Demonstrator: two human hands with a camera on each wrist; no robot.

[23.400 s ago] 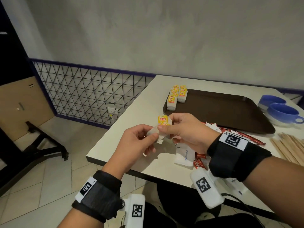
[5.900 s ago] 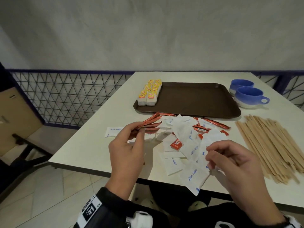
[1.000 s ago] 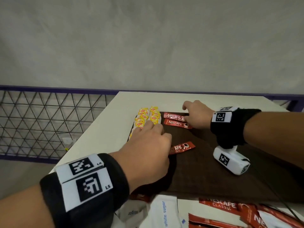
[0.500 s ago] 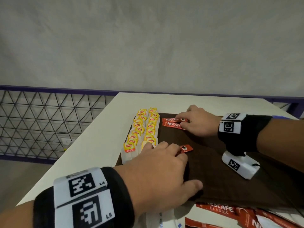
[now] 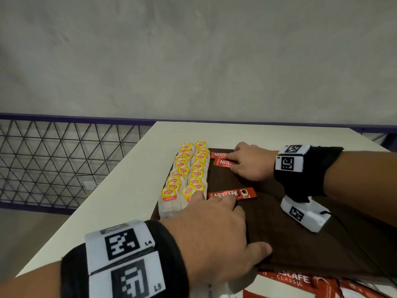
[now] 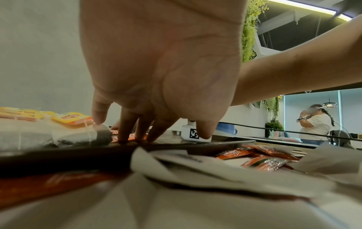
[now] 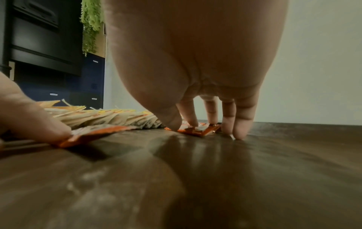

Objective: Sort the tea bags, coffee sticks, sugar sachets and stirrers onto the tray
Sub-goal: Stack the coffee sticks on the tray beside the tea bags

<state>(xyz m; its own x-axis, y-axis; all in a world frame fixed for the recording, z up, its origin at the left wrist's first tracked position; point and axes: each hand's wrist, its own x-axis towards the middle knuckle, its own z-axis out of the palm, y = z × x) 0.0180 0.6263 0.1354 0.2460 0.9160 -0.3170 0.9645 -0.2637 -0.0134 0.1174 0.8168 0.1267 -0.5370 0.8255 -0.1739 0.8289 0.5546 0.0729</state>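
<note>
Loose coffee stick: laid crosswise on tray, long axis left-right, touched by left hand fingertips.
Left hand: fingers straight, nothing gripped.
Right hand: farther off, fingers extended, pressed on two placed sticks.

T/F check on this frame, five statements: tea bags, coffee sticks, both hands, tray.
1. The yellow-tagged tea bags lie in two rows along the left edge of the dark brown plastic tray. True.
2. The right hand hangs in the air holding a wooden stirrer. False: its fingertips press on two red coffee sticks at the tray's far end.
3. A third red coffee stick lies on the tray under the left hand's fingertips. True.
4. White sugar sachets are already lined up on the tray. False: none show there.
5. The tray is empty. False.
</note>
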